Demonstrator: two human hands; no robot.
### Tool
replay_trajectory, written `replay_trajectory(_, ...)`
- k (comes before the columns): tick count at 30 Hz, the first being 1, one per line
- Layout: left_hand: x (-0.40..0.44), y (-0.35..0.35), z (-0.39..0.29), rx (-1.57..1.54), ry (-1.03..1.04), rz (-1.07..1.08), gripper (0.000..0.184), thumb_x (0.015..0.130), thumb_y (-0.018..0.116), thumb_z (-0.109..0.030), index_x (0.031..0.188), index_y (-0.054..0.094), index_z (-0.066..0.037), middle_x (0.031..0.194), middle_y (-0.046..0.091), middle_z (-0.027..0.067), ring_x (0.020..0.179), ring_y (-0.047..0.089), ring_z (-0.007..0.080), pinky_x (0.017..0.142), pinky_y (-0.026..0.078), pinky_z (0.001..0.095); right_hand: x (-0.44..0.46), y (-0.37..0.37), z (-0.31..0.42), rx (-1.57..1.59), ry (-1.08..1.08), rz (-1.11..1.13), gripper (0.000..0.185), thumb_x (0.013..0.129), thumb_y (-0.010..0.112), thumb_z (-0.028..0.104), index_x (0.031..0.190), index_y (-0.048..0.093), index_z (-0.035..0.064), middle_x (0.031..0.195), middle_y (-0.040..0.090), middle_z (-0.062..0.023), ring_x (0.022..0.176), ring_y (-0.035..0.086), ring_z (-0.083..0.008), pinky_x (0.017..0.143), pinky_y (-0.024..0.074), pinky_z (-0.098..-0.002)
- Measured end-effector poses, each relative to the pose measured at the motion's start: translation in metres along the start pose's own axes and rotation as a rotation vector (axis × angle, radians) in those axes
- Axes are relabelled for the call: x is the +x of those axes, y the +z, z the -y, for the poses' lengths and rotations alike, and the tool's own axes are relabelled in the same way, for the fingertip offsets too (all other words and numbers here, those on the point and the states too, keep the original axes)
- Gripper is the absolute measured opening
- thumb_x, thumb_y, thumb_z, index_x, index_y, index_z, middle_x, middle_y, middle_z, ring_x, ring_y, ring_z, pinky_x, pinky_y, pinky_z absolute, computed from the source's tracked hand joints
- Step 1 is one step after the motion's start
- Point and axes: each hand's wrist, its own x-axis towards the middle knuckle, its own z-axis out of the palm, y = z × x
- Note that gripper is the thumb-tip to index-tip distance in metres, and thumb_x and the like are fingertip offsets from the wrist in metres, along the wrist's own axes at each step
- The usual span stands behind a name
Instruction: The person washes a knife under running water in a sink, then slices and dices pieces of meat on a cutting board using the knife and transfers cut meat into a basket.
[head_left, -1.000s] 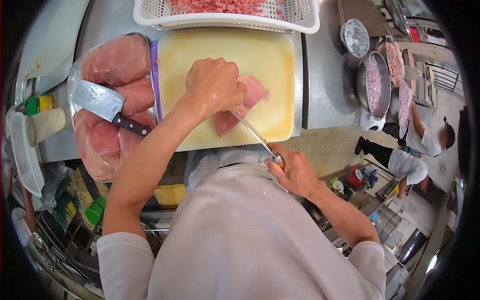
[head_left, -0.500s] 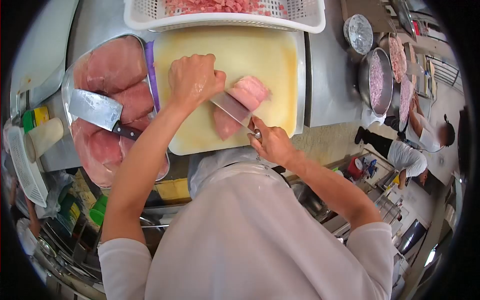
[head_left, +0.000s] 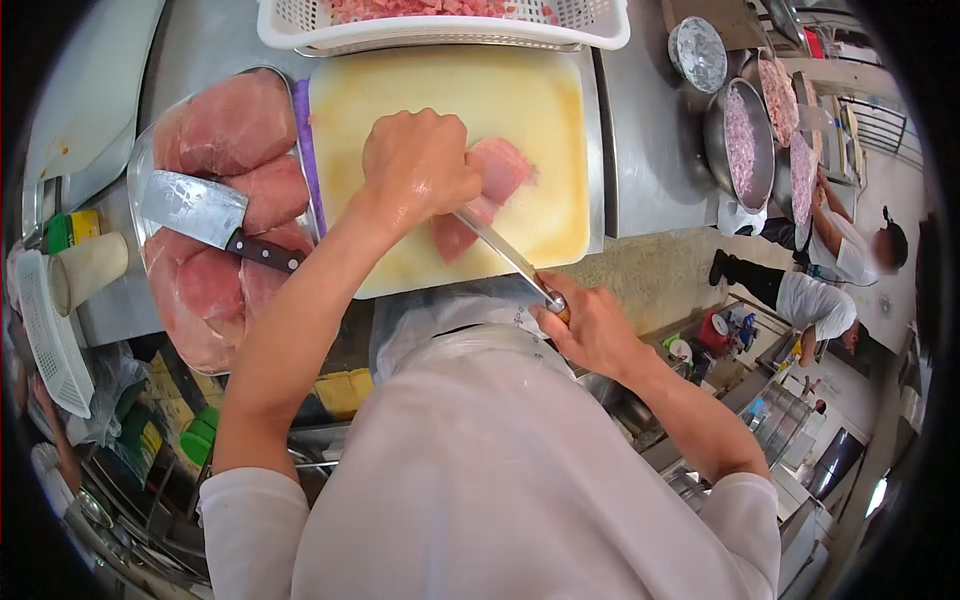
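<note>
In my right hand point(head_left: 590, 325) is the brown handle of a knife point(head_left: 502, 247), its narrow blade seen nearly edge-on and slanting up to the left. The blade passes between a pink piece of raw meat point(head_left: 503, 168) and a smaller, redder piece of meat point(head_left: 453, 238) on the yellowed white cutting board point(head_left: 520, 85). My left hand point(head_left: 420, 165) is closed over the far end of the blade, beside the meat. Its fingers are curled under, so what they grip is hidden.
Left of the board, a tray point(head_left: 140, 195) holds large raw meat pieces, with a cleaver point(head_left: 195, 208) lying on them. A white perforated basket point(head_left: 440, 30) of diced meat stands beyond the board. Metal bowls point(head_left: 738, 150) sit to the right, near two people point(head_left: 815, 300).
The knife has turned from showing its blade's flat side to nearly edge-on. My right hand has shifted right and slightly down; my left hand has moved a little right. The view has shifted slightly.
</note>
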Motion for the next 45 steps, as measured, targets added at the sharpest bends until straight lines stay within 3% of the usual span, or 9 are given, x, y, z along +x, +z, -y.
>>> replay_trajectory(3,0.014,-0.001,0.007,-0.020,-0.012,0.088,0.033,0.078,0.066,-0.031,0.081,0.077,0.000,0.078,0.072,0.0260,0.074,0.072,0.0438,0.074,0.057,0.0542,0.012,-0.012,0.013,-0.002,0.054,0.090,0.032,0.098,0.067,0.023,0.119,0.062,-0.0009,0.066,0.067,-0.0212,0.063,0.067,-0.0435,0.064,0.0541,-0.0508)
replay_trajectory(8,0.031,0.009,0.040,-0.005,-0.074,-0.018,0.031,0.076,0.065,-0.029,0.079,0.075,0.000,0.077,0.072,0.0264,0.073,0.072,0.0444,0.073,0.057,0.0550,0.053,0.006,0.007,-0.047,0.058,0.178,0.040,0.098,0.066,0.021,0.128,0.053,-0.0022,0.068,0.068,-0.0226,0.070,0.069,-0.0468,0.068,0.0557,-0.0544)
replay_trajectory(11,0.034,0.015,0.044,0.028,-0.116,-0.100,0.031,0.076,0.065,-0.029,0.078,0.074,0.000,0.076,0.072,0.0263,0.073,0.072,0.0445,0.071,0.057,0.0550,0.077,0.041,-0.039,-0.031,-0.257,-0.082,0.042,0.097,0.066,0.023,0.128,0.053,-0.0017,0.071,0.069,-0.0235,0.070,0.069,-0.0468,0.068,0.0559,-0.0540)
replay_trajectory(18,0.030,0.030,0.048,0.044,-0.030,-0.302,0.030,0.076,0.066,-0.027,0.078,0.077,0.001,0.079,0.073,0.0273,0.074,0.074,0.0428,0.070,0.058,0.0530,0.090,0.027,-0.043,-0.044,-0.161,-0.025,0.039,0.096,0.067,0.022,0.125,0.060,-0.0034,0.066,0.065,-0.0221,0.065,0.067,-0.0435,0.066,0.0526,-0.0534)
replay_trajectory(27,-0.014,0.006,-0.003,0.000,0.094,-0.133,0.031,0.080,0.064,-0.028,0.078,0.077,0.000,0.078,0.071,0.0275,0.072,0.072,0.0446,0.073,0.058,0.0542,-0.008,0.003,-0.006,-0.002,-0.028,-0.002,0.047,0.097,0.068,0.026,0.130,0.061,-0.0066,0.062,0.063,-0.0203,0.057,0.067,-0.0377,0.063,0.0534,-0.0465)
replay_trajectory(33,0.007,0.005,0.002,-0.049,-0.025,0.068,0.032,0.077,0.065,-0.030,0.077,0.077,0.000,0.075,0.071,0.0272,0.072,0.072,0.0446,0.073,0.058,0.0541,0.008,-0.013,0.003,0.028,0.023,0.123,0.045,0.099,0.067,0.023,0.130,0.060,-0.0077,0.063,0.063,-0.0203,0.056,0.066,-0.0395,0.062,0.0532,-0.0470)
replay_trajectory(36,0.018,0.009,0.015,-0.006,-0.077,0.033,0.032,0.075,0.067,-0.028,0.081,0.080,0.000,0.078,0.074,0.0247,0.075,0.075,0.0409,0.072,0.059,0.0478,0.030,-0.012,0.006,0.028,0.037,0.157,0.039,0.099,0.067,0.020,0.128,0.060,-0.0062,0.064,0.064,-0.0207,0.058,0.065,-0.0421,0.062,0.0531,-0.0483)
replay_trajectory(42,0.028,0.018,0.045,0.033,-0.136,-0.054,0.033,0.076,0.065,-0.031,0.079,0.076,0.000,0.077,0.071,0.0277,0.074,0.073,0.0454,0.074,0.057,0.0562,0.077,0.034,-0.029,-0.064,-0.119,0.030,0.031,0.097,0.066,0.016,0.122,0.058,-0.0012,0.066,0.065,-0.0216,0.062,0.067,-0.0439,0.062,0.0534,-0.0500)
replay_trajectory(45,0.022,0.021,0.043,0.096,-0.107,-0.161,0.031,0.075,0.068,-0.028,0.078,0.078,0.001,0.076,0.072,0.0275,0.072,0.074,0.0431,0.071,0.059,0.0514,0.077,0.050,-0.043,-0.015,-0.136,0.030,0.035,0.095,0.066,0.019,0.123,0.057,0.0002,0.072,0.068,-0.0239,0.068,0.068,-0.0459,0.067,0.0545,-0.0532)
